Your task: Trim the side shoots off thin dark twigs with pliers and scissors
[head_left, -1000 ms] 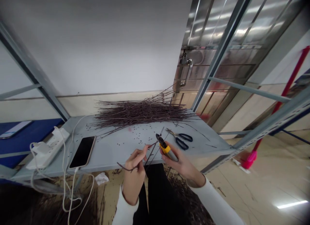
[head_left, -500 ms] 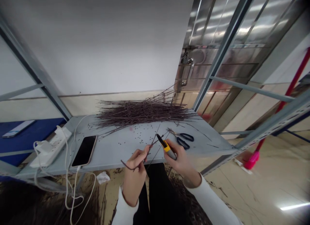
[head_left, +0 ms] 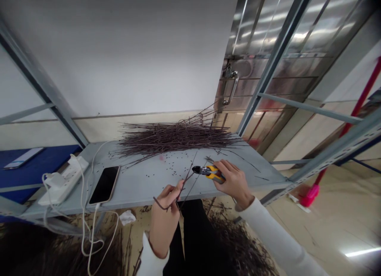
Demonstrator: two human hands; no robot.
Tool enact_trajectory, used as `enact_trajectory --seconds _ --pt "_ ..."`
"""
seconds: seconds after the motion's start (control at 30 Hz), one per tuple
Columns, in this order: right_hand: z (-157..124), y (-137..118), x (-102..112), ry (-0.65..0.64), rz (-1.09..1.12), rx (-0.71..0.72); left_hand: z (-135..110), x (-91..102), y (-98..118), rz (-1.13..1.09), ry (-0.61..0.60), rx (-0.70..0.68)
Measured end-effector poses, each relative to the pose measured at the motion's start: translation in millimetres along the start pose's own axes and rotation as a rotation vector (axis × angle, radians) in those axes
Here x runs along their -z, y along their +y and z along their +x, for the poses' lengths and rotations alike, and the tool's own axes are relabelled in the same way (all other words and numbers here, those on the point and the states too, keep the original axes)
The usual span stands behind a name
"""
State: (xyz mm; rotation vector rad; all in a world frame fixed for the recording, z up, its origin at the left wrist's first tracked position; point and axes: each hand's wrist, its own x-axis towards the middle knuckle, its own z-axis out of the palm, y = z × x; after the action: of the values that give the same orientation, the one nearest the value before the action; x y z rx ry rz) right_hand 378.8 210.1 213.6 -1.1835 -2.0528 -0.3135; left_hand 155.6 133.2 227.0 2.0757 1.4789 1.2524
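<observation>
Left hand (head_left: 164, 224) pinches thin dark-brown wiry stems (head_left: 188, 179); right hand (head_left: 233, 183) wraps around yellow-and-black diagonal cutters (head_left: 210, 173), jaws pointing left, over the grey steel shelf (head_left: 133, 190).

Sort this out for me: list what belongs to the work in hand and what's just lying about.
In use:
left hand pinching thin dark stems
right hand gripping yellow-handled side cutters
pile of dark stems
small dark bits

Lying about:
smartphone
white power strip
crumpled tissue
</observation>
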Motion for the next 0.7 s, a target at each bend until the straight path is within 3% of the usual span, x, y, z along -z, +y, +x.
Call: enact_trajectory --seconds 0.2,0.33,0.5,0.6,0.7 --pt "4.6 11.8 17.7 -0.246 0.235 0.052 2.2 2.1 -1.5 -0.004 0.009 -0.062" --pt "4.3 6.1 24.5 -0.408 0.389 -0.058 3.1 0.4 -5.6 0.015 0.032 -0.107" --pt "-6.0 0.4 21.1 -0.505 0.559 -0.202 3.0 -2.7 -7.4 0.004 0.054 -0.135" --pt "-14.4 -3.2 18.1 -0.556 0.902 -0.358 3.3 -4.9 -1.4 -0.056 0.069 -0.151" --pt "-16.9 -10.0 18.8 -0.742 1.374 -0.486 3.7 -7.8 4.4 -0.115 0.064 -0.126"
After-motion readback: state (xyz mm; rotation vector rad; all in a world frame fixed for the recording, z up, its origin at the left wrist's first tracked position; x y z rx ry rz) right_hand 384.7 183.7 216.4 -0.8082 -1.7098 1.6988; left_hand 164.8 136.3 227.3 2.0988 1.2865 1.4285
